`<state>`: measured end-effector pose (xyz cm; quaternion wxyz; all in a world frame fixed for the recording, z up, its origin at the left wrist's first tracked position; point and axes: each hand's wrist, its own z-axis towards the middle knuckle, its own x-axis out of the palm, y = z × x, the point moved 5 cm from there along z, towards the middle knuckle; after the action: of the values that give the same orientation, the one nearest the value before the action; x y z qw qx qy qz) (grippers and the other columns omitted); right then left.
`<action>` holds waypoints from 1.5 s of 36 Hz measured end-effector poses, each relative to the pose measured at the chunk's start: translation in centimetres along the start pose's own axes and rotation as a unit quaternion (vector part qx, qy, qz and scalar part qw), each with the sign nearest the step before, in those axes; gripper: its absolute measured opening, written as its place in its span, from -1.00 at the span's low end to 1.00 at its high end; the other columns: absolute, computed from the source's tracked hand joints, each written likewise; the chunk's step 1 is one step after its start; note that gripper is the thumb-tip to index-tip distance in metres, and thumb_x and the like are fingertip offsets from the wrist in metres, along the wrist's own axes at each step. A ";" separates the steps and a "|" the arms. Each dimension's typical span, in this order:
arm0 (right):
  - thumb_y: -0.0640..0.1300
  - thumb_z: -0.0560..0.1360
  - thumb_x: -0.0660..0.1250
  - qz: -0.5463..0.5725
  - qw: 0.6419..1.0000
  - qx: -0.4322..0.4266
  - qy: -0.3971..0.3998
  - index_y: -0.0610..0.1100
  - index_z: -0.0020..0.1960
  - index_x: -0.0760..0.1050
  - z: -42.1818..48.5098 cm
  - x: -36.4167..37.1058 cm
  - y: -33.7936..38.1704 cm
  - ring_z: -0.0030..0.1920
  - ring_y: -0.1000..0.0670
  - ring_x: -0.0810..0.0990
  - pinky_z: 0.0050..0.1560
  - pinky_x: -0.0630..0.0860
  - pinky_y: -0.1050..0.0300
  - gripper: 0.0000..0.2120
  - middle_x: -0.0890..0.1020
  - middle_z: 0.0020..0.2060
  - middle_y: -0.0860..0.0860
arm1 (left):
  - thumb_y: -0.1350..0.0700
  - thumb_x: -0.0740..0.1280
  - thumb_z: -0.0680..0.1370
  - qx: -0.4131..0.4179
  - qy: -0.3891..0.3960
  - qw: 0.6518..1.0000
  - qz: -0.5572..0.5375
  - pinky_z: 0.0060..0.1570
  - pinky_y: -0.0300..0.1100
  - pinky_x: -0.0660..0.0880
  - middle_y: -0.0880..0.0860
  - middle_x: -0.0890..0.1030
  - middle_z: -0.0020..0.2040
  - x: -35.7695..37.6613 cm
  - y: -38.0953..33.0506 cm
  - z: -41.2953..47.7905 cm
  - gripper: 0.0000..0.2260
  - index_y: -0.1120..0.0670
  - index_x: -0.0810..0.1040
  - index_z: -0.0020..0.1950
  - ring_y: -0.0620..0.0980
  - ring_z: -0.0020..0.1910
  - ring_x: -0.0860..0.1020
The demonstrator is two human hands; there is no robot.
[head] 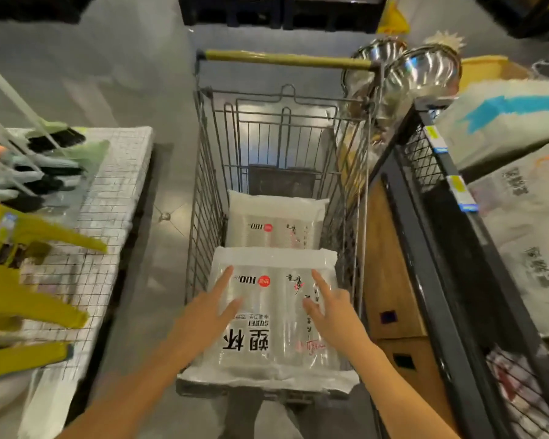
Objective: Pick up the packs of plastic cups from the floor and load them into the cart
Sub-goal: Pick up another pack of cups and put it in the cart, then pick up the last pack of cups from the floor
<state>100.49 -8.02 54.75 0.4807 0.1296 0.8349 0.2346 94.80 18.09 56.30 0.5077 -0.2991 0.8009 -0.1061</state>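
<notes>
Although both grips lie on it, neither pinches the near pack (267, 353). The left grip (210, 308) rests on its left half with fingers straight and spread, and the right grip (327, 307) rests likewise on its right half, equally near. The pack's long axis runs along the cart (208, 185), and its near edge overhangs the near rim. 1 far pack (273, 223) lies deeper in. A forward push would probably seat the near one.

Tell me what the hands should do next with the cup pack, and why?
Probably nudge the near pack a little farther into the cart. The left hand and right hand lie flat on top with straight fingers, and its near edge seems to overhang the cart's end. The far pack already lies inside.
</notes>
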 end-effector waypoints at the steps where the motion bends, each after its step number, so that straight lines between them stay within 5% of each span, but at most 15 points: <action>1: 0.34 0.58 0.06 0.001 1.000 0.007 0.005 0.45 0.48 -0.27 0.4 1.1 -0.7 -0.20 -0.06 0.57 -0.01 0.59 -0.06 -0.37 0.33 0.31 -0.21 | -0.32 0.08 0.58 -0.007 0.009 1.000 0.001 0.16 0.05 0.53 0.15 0.61 0.15 1.1 0.6 0.6 -0.37 -0.40 -0.24 0.52 0.08 0.02 0.62; 4: 0.40 0.55 0.01 0.018 1.000 0.025 -0.002 0.52 0.47 -0.26 0.9 3.2 -1.9 -0.07 -0.12 0.57 -0.03 0.59 -0.10 -0.40 0.30 0.30 -0.13 | -0.40 0.03 0.54 -0.035 0.037 0.999 -0.007 0.23 0.11 0.47 0.19 0.54 0.27 3.8 2.0 1.7 -0.36 -0.43 -0.29 0.49 0.15 0.19 0.55; 7: 0.44 0.53 -0.01 0.020 0.999 0.033 -0.005 0.49 0.49 -0.25 1.7 3.8 -2.0 0.05 -0.13 0.55 -0.09 0.57 -0.05 -0.38 0.25 0.36 -0.10 | -0.53 -0.07 0.42 -0.039 0.028 0.999 -0.021 0.10 0.15 0.53 0.21 0.54 0.16 4.5 2.9 2.7 -0.33 -0.50 -0.32 0.44 0.12 0.00 0.59; 14: 0.47 0.52 -0.04 0.032 0.998 0.045 0.009 0.51 0.48 -0.26 1.7 3.9 -2.3 0.20 -0.14 0.50 -0.05 0.58 -0.07 -0.38 0.19 0.45 -0.09 | -0.44 -0.06 0.50 -0.049 0.071 0.996 -0.014 0.11 0.06 0.52 0.16 0.45 0.27 4.4 2.3 2.7 -0.38 -0.48 -0.37 0.43 0.03 0.01 0.58; 20: 0.54 0.44 -0.17 -0.036 0.994 0.059 0.089 0.51 0.42 -0.41 1.0 3.1 -1.7 0.05 -0.15 0.64 -0.09 0.61 -0.05 -0.35 0.03 0.58 -0.19 | -0.41 -0.07 0.54 -0.065 0.089 0.994 0.020 0.24 0.10 0.45 0.22 0.27 0.46 3.2 1.5 1.5 -0.41 -0.48 -0.42 0.41 0.16 0.29 0.50; 23: 0.58 0.39 -0.18 -0.095 0.987 0.083 0.103 0.48 0.44 -0.41 1.2 1.0 -0.5 0.24 -0.22 0.57 0.07 0.59 -0.12 -0.29 -0.07 0.61 -0.19 | -0.37 0.00 0.57 -0.076 0.055 0.995 0.035 0.31 0.12 0.40 0.19 0.10 0.56 0.9 1.0 1.2 -0.40 -0.43 -0.30 0.49 0.19 0.44 0.37; 25: 0.52 0.48 -0.11 -0.156 0.981 0.072 0.090 0.37 0.54 -0.27 1.8 -1.3 1.5 0.39 -0.22 0.43 0.15 0.56 -0.11 -0.28 0.00 0.61 -0.14 | -0.31 0.07 0.59 -0.076 0.029 0.996 0.039 0.33 0.09 0.41 0.13 0.17 0.54 -1.8 0.4 1.2 -0.41 -0.32 -0.09 0.57 0.15 0.42 0.39; 31: 0.27 0.62 0.06 -0.226 0.971 -0.069 0.029 0.06 0.57 0.15 4.7 -9.2 12.4 0.30 -0.14 0.49 0.14 0.54 -0.07 -0.42 0.47 0.34 -0.05 | -0.14 0.16 0.56 -0.049 -0.050 0.991 0.110 -0.01 -0.16 0.49 -0.05 0.58 0.20 -13.2 -2.6 -0.2 -0.67 -0.08 0.50 0.26 -0.05 0.12 0.55; 34: 0.20 0.63 0.11 -0.235 0.962 -0.136 0.022 0.03 0.52 0.25 5.5 -12.4 18.5 0.29 -0.12 0.51 0.15 0.54 -0.04 -0.48 0.48 0.34 -0.04 | -0.22 0.05 0.52 -0.057 -0.063 0.986 0.142 0.14 -0.02 0.51 -0.02 0.54 0.23 -18.7 -3.4 -1.6 -0.56 -0.06 0.49 0.24 0.01 0.18 0.53; 38: 0.14 0.64 0.15 -0.242 0.945 -0.221 0.017 0.01 0.48 0.34 5.2 -15.6 26.4 0.24 -0.11 0.55 0.15 0.53 -0.04 -0.54 0.53 0.30 -0.05 | -0.13 0.18 0.58 -0.074 -0.137 0.981 0.115 0.23 -0.04 0.45 -0.02 0.51 0.26 -25.8 -4.1 -4.9 -0.63 -0.07 0.43 0.35 0.06 0.27 0.50; 41: 0.09 0.64 0.16 -0.248 0.929 -0.274 0.019 -0.03 0.40 0.42 4.4 -17.0 32.1 0.13 -0.10 0.59 0.10 0.55 0.01 -0.62 0.59 0.17 -0.03 | -0.13 0.22 0.60 -0.095 -0.187 0.972 0.104 0.21 -0.10 0.45 0.00 0.52 0.31 -30.0 -3.3 -8.0 -0.62 -0.03 0.44 0.38 0.04 0.25 0.51; 45: 0.04 0.65 0.16 -0.266 0.898 -0.349 0.015 -0.02 0.46 0.37 2.1 -18.1 39.1 0.23 -0.12 0.56 0.19 0.49 0.04 -0.60 0.51 0.33 -0.05 | -0.17 0.19 0.60 -0.141 -0.228 0.958 0.101 0.21 -0.09 0.45 -0.04 0.49 0.39 -34.7 -1.1 -13.2 -0.57 -0.07 0.42 0.43 0.03 0.28 0.51; 50: 0.05 0.63 0.21 -0.248 0.866 -0.433 0.016 -0.03 0.41 0.43 -1.7 -16.6 46.8 0.15 -0.07 0.61 0.12 0.49 0.14 -0.62 0.58 0.27 -0.03 | -0.15 0.23 0.60 -0.186 -0.278 0.939 0.075 0.09 -0.02 0.55 0.02 0.60 0.20 -37.6 3.0 -21.9 -0.61 -0.07 0.45 0.40 0.03 0.11 0.58; 54: 0.07 0.62 0.21 -0.279 0.819 -0.502 -0.012 -0.03 0.38 0.46 -7.4 -14.0 52.1 0.19 -0.09 0.57 0.12 0.47 0.11 -0.62 0.60 0.23 -0.04 | -0.16 0.21 0.62 -0.221 -0.316 0.920 0.071 0.13 -0.05 0.52 -0.01 0.54 0.33 -37.7 7.0 -30.0 -0.58 -0.04 0.42 0.43 0.03 0.23 0.54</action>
<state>100.66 28.40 95.25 0.5342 -0.3653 0.5962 0.4751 77.46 41.76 95.12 0.6616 -0.3638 0.6210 0.2105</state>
